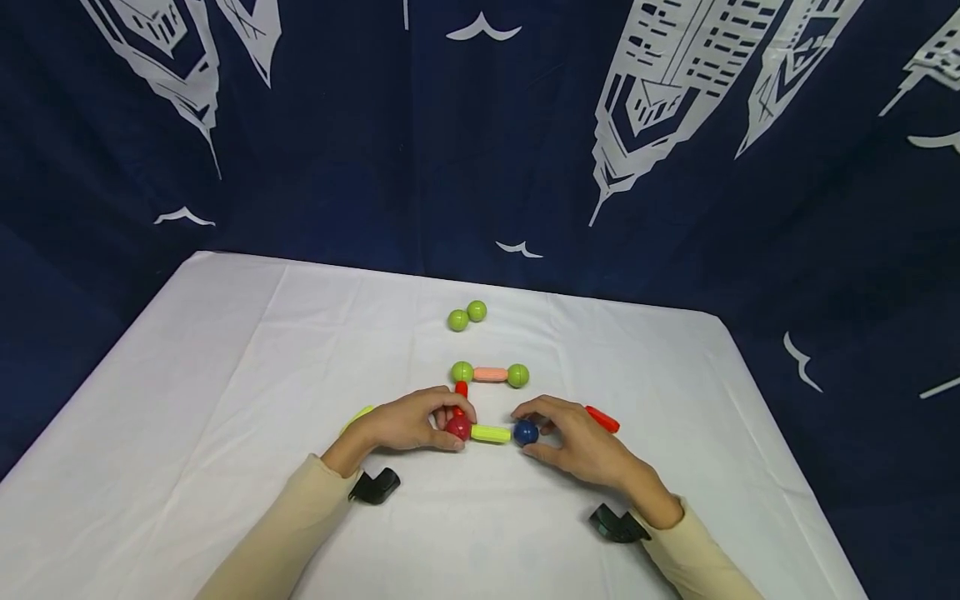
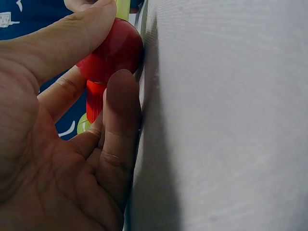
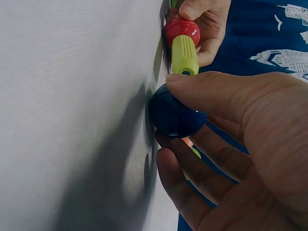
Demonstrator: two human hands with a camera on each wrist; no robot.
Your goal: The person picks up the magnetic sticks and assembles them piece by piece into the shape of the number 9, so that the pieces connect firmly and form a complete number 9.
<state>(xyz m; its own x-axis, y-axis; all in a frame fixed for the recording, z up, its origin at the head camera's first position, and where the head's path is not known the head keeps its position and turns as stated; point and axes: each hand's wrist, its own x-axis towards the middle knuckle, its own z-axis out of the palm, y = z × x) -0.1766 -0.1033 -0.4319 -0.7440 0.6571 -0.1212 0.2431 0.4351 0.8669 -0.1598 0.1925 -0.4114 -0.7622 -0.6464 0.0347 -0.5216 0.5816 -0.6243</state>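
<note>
Left hand (image 1: pixel 415 421) pinches red ball (image 1: pixel 458 427) on yellow rod (image 1: pixel 491 433); right hand (image 1: pixel 581 443) pinches blue ball (image 1: pixel 526 432) by rod's end, contact unclear.

No lettering, label, brand or number can be read on the red ball (image 1: pixel 458 428), the blue ball (image 1: pixel 526 432) or the yellow-green rod (image 1: pixel 491 433). The dark blue cloth (image 1: pixel 337 150) behind the surface (image 1: pixel 217 400) bears printed white pictures (image 1: pixel 648 108) without legible writing.

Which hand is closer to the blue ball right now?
Right. The right hand has its fingers around the blue ball; the left hand holds the red ball, beyond the yellow-green rod.
</note>
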